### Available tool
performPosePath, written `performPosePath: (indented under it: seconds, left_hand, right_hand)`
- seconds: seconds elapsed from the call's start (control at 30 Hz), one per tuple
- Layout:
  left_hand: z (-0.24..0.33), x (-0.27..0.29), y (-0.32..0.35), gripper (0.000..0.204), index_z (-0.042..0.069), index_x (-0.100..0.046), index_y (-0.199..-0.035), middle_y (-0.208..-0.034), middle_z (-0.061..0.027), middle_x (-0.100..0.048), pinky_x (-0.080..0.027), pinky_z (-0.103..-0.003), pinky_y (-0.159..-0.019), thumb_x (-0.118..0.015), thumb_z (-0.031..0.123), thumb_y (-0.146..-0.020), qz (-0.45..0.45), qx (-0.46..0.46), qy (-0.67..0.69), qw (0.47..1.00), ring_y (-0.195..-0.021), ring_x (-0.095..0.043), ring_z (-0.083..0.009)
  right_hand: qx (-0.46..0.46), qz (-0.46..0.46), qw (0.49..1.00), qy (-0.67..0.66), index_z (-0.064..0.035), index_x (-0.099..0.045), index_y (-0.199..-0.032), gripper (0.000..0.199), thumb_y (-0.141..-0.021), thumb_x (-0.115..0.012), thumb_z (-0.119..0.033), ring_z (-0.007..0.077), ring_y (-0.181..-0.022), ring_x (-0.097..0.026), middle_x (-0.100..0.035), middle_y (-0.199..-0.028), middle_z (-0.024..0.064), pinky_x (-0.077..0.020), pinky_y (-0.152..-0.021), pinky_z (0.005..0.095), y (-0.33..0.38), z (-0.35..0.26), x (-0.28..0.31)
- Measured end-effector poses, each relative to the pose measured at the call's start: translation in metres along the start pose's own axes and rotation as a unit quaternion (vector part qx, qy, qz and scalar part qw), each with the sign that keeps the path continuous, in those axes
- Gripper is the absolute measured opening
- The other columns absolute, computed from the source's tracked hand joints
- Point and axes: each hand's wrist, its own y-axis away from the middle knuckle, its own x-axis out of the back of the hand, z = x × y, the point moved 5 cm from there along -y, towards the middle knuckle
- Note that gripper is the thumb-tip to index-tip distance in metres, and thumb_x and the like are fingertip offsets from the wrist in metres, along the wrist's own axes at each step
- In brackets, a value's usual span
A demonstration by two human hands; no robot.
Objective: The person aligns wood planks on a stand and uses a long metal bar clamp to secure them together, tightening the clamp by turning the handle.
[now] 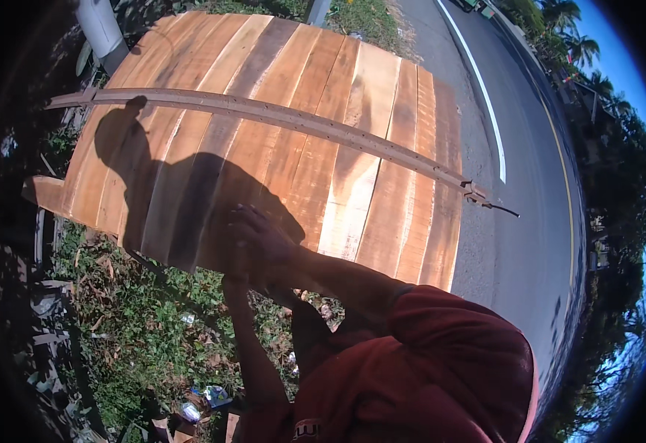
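A wide panel of side-by-side wooden planks (382,81) lies before me. Across it runs a long brown metal bar clamp (301,122). Both my hands come together over the panel's near edge, deep in shadow. My right hand (260,235) reaches in with its fingers bent and close together; whatever is under them is hidden. Just below it is my left hand (236,272), a dark shape whose fingers I cannot make out. The shadow of my head and shoulders covers the planks around the hands.
The clamp's screw end with a thin handle (502,210) juts past the panel's right edge. One plank end (42,193) sticks out at left. A pale post (100,29) stands at the far left corner. Grass and litter (146,317) lie below; a road (530,148) runs along the right.
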Motion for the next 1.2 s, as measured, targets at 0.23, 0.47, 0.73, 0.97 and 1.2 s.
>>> performPosePath:
  seconds: [0.23,0.47,0.73,0.97,1.2]
  left_hand:
    - [-0.021,-0.024,0.043,0.056,0.011,-0.045,-0.139,-0.124,-0.0039,-0.056,-0.045,-0.039,-0.089,-0.062,0.042,-0.095,-0.065,0.034,0.043,0.996,-0.111,-0.054,-0.0187]
    - [-0.042,-0.031,0.064,0.037,0.011,-0.055,-0.126,-0.109,-0.0007,-0.061,-0.047,-0.033,-0.081,-0.058,0.036,-0.098,-0.061,0.041,0.057,0.996,-0.097,-0.057,-0.0125]
    - [-0.037,-0.05,0.062,0.036,0.012,-0.058,-0.113,-0.099,0.0001,-0.061,-0.049,-0.033,-0.079,-0.063,0.042,-0.095,-0.048,0.09,0.099,0.99,-0.091,-0.06,-0.0125]
    - [-0.072,-0.027,0.054,0.024,0.014,-0.062,-0.099,-0.085,0.0018,-0.061,-0.048,-0.03,-0.068,-0.067,0.036,-0.091,-0.09,0.135,0.062,0.985,-0.079,-0.059,-0.0099]
    - [-0.092,0.074,0.049,0.021,0.012,-0.061,-0.091,-0.077,0.0013,-0.06,-0.046,-0.029,-0.057,-0.068,0.031,-0.09,0.026,0.101,-0.058,0.993,-0.067,-0.058,-0.0095]
  right_hand:
    - [-0.135,-0.041,0.987,0.072,-0.0092,-0.056,-0.129,0.041,-0.09,-0.066,-0.019,0.0371,-0.135,-0.043,-0.046,-0.142,0.017,-0.0436,-0.106,0.0476,0.137,0.008,0.11]
    - [-0.27,0.007,0.951,0.153,-0.0084,-0.059,-0.124,0.039,-0.086,-0.067,-0.01,0.0365,-0.128,-0.05,-0.051,-0.136,0.0175,-0.0487,-0.099,0.0445,0.258,0.016,0.189]
    - [-0.367,-0.013,0.914,0.17,-0.0072,-0.057,-0.127,0.034,-0.098,-0.056,-0.023,0.0383,-0.13,-0.045,-0.047,-0.14,0.0162,-0.0412,-0.104,0.0486,0.36,-0.012,0.216]
    - [-0.392,0.04,0.89,0.228,-0.0034,-0.057,-0.125,0.033,-0.096,-0.057,-0.017,0.0402,-0.128,-0.047,-0.047,-0.139,0.0201,-0.0437,-0.102,0.0496,0.414,-0.026,0.239]
    - [-0.318,0.095,0.915,0.23,-0.0024,-0.057,-0.125,0.031,-0.095,-0.06,-0.011,0.0399,-0.125,-0.049,-0.048,-0.136,0.0216,-0.0451,-0.1,0.048,0.346,-0.043,0.23]
